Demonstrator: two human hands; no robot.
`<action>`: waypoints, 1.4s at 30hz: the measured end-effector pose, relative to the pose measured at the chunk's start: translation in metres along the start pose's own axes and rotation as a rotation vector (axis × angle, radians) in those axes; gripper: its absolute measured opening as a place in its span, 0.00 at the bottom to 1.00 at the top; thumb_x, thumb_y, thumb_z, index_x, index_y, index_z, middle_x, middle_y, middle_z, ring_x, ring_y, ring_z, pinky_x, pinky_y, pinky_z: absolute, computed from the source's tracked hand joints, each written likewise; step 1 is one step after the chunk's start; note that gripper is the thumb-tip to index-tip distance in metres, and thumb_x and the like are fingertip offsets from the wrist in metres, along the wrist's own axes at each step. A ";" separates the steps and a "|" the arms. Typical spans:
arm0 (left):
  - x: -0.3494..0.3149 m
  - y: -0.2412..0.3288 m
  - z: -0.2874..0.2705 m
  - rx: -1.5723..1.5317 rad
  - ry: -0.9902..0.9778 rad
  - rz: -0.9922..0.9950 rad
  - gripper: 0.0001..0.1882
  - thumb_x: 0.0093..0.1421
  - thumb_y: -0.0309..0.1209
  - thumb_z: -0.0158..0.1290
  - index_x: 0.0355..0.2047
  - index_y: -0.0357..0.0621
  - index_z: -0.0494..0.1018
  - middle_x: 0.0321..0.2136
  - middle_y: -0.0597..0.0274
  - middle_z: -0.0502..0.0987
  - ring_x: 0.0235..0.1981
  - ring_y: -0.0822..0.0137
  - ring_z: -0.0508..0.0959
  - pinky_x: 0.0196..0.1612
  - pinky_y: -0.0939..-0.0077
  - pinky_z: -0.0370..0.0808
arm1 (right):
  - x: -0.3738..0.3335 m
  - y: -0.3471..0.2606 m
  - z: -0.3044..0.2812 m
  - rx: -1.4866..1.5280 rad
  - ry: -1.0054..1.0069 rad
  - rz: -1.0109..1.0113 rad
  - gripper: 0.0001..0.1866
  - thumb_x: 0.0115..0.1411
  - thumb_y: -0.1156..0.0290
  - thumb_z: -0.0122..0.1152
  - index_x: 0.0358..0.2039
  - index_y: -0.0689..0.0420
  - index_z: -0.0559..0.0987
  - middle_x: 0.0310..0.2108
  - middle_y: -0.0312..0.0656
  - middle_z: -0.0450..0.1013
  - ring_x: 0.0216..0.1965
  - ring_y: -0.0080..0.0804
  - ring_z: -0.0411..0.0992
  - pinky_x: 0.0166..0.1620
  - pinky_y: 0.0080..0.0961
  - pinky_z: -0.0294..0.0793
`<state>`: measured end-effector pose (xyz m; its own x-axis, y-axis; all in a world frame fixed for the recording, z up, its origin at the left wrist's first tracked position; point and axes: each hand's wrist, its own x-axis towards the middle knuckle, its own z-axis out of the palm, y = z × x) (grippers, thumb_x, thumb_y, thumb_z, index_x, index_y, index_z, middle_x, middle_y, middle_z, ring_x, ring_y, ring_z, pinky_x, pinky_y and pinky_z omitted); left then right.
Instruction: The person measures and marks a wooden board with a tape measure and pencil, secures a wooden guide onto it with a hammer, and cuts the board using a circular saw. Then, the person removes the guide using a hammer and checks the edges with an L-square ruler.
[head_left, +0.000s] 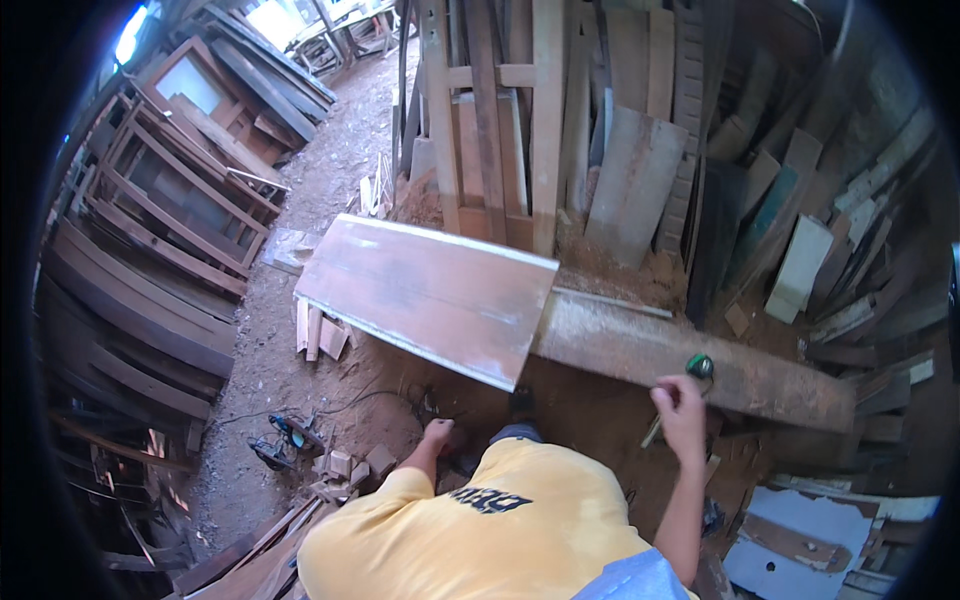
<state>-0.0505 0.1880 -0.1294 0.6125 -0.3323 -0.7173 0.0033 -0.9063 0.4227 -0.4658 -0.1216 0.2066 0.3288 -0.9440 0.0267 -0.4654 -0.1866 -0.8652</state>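
Observation:
My right hand (683,408) is raised over the near edge of a long rough plank (620,335), its fingers curled together. Whatever they may hold is too small to make out. Just beyond its fingertips, a green and black tape measure (700,367) rests on the plank. A thin pale strip (651,432) shows below that hand; I cannot tell whether they touch. My left hand (437,434) is low beside my leg, closed in a fist, its contents hidden. Ahead of it lies a wide brown board (425,295) with pale long edges, its right end meeting the plank.
A blue power tool (290,432) with a cord lies on the dirt floor at left, near wood offcuts (340,464). Wooden frames (185,190) are stacked along the left. Upright boards (635,180) lean at the back. A white panel (800,535) lies at lower right.

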 end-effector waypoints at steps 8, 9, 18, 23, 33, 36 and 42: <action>0.109 0.016 -0.161 -1.018 0.257 -0.275 0.37 0.71 0.59 0.45 0.70 0.48 0.58 0.63 0.48 0.68 0.63 0.47 0.69 0.59 0.42 0.71 | 0.206 0.050 0.279 -0.264 -0.367 0.034 0.38 0.52 0.60 0.78 0.61 0.56 0.71 0.55 0.56 0.71 0.56 0.48 0.72 0.59 0.43 0.72; 0.124 0.024 -0.175 -1.136 0.336 -0.271 0.34 0.71 0.59 0.44 0.66 0.49 0.61 0.60 0.50 0.71 0.60 0.49 0.71 0.56 0.43 0.73 | 0.225 0.056 0.306 -0.354 -0.348 0.062 0.43 0.51 0.59 0.79 0.64 0.56 0.69 0.60 0.59 0.68 0.61 0.52 0.70 0.63 0.45 0.70; 0.197 0.072 -0.201 -1.473 0.458 -0.031 0.29 0.74 0.49 0.46 0.61 0.35 0.66 0.57 0.45 0.74 0.58 0.50 0.76 0.60 0.49 0.75 | 0.307 0.099 0.397 -0.215 -0.268 0.473 0.55 0.47 0.64 0.82 0.71 0.57 0.57 0.65 0.60 0.65 0.66 0.54 0.66 0.67 0.39 0.66; 0.211 0.092 -0.193 -1.618 0.455 0.035 0.19 0.71 0.39 0.54 0.52 0.36 0.74 0.43 0.52 0.81 0.44 0.55 0.82 0.48 0.56 0.81 | 0.327 0.117 0.384 -0.009 -0.317 0.577 0.48 0.51 0.78 0.76 0.68 0.59 0.58 0.52 0.46 0.71 0.48 0.36 0.73 0.49 0.31 0.77; 0.161 0.091 -0.166 -1.373 0.420 -0.037 0.29 0.75 0.46 0.49 0.65 0.37 0.59 0.61 0.52 0.70 0.62 0.60 0.69 0.66 0.61 0.65 | 0.324 0.115 0.357 0.077 -0.371 0.595 0.38 0.56 0.81 0.68 0.66 0.56 0.62 0.58 0.48 0.69 0.54 0.39 0.72 0.56 0.33 0.73; 0.137 0.099 -0.148 -1.384 0.354 0.099 0.32 0.74 0.45 0.49 0.68 0.37 0.57 0.64 0.53 0.68 0.65 0.61 0.66 0.70 0.65 0.59 | 0.334 0.141 0.339 0.161 -0.291 0.618 0.36 0.54 0.79 0.64 0.64 0.58 0.65 0.55 0.48 0.70 0.52 0.39 0.72 0.55 0.32 0.72; 0.114 0.157 -0.172 -0.578 0.735 -0.185 0.39 0.67 0.42 0.58 0.72 0.40 0.55 0.66 0.43 0.63 0.70 0.48 0.59 0.71 0.55 0.56 | 0.345 0.187 0.318 0.047 -0.197 0.691 0.37 0.49 0.74 0.61 0.62 0.61 0.65 0.55 0.49 0.70 0.53 0.41 0.73 0.56 0.35 0.73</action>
<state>0.1560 0.0527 -0.0498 0.9063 0.2292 -0.3551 0.4193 -0.5933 0.6871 -0.1778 -0.3955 -0.1055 0.1156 -0.7745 -0.6219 -0.5861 0.4523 -0.6722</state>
